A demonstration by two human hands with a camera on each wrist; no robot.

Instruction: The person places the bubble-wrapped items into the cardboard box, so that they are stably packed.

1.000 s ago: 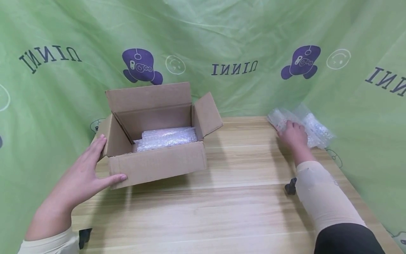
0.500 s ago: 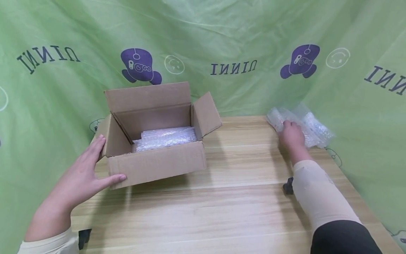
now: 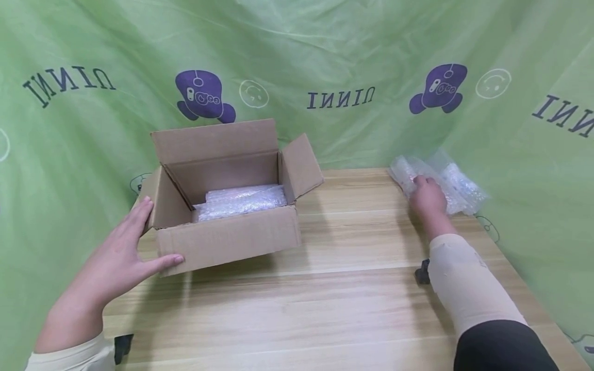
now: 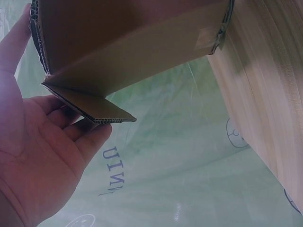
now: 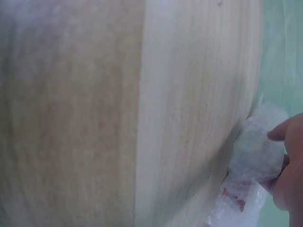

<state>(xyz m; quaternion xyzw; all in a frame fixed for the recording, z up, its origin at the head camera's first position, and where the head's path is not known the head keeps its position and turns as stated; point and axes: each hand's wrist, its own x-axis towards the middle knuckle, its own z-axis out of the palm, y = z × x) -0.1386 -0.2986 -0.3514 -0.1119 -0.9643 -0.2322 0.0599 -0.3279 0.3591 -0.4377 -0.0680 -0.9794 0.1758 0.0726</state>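
Note:
An open cardboard box (image 3: 227, 242) stands left of centre, with bubble-wrap packs (image 3: 246, 200) lying inside. My left hand (image 3: 111, 255) holds its near left corner, thumb on the front flap and fingers at the left flap. In the left wrist view, several fingers of that hand bend behind the flap (image 4: 90, 105), their tips partly hidden. At the table's far right corner, my right hand (image 3: 428, 198) grips a clear bubble-wrap pouch (image 3: 402, 170), fingers over its top. Red print shows on the pouch (image 5: 258, 151) in the right wrist view. A second bubble-wrap pouch (image 3: 464, 183) lies beside it.
The wooden table (image 3: 297, 319) ends at a green printed curtain (image 3: 352, 56) along the back and sides. The box's right flap (image 3: 302, 165) sticks outward and its back flap (image 3: 215, 141) stands up.
The right hand has shifted very slightly on the pouch. The left hand and the box keep their places, and the view has drifted slightly.

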